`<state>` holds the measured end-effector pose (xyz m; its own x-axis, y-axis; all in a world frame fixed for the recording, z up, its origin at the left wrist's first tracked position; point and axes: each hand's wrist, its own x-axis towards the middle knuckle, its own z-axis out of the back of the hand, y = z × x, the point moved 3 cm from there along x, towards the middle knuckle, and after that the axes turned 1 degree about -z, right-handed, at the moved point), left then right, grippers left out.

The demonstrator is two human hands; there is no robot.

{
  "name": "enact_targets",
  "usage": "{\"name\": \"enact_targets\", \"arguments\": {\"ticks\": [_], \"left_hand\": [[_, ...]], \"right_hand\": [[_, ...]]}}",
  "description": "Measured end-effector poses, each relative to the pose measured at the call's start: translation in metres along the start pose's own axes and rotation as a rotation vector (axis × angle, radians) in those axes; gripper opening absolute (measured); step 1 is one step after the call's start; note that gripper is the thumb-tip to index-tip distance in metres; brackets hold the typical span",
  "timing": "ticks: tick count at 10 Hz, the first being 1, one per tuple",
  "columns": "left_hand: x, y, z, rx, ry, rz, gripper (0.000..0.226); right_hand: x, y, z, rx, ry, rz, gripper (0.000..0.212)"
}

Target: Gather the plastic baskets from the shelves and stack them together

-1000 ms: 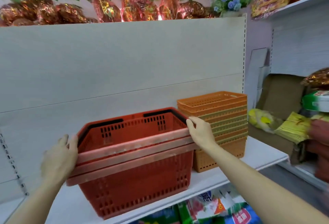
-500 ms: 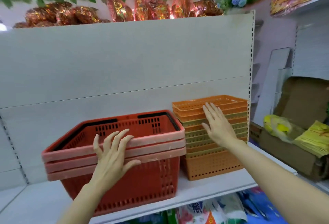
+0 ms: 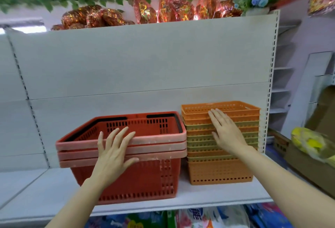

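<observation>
Red baskets (image 3: 145,173) beside orange stack (image 3: 220,171) (touching, perhaps); hands spread flat.

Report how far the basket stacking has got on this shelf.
Done: three red baskets sit nested on the white shelf, and beside them a tall stack of orange and green trays stands close alongside. In hand: the left hand lies open on the red rims, the right hand open against the tray stack; neither grips. Left: the two piles stand separate; whether other baskets remain elsewhere cannot be seen.
</observation>
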<state>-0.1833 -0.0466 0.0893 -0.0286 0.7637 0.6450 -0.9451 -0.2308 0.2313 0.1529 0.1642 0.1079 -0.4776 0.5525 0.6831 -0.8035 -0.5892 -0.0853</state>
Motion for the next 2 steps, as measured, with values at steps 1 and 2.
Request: {"name": "enact_targets", "arguments": {"ticks": [1, 2], "left_hand": [[-0.036, 0.000, 0.003, -0.061, -0.174, 0.069, 0.076], [-0.111, -0.001, -0.002, -0.094, -0.343, 0.119, 0.059]], "right_hand": [[0.001, 0.002, 0.021, 0.083, -0.103, 0.004, 0.063], [-0.004, 0.002, 0.079, 0.406, -0.376, -0.170, 0.043]]}}
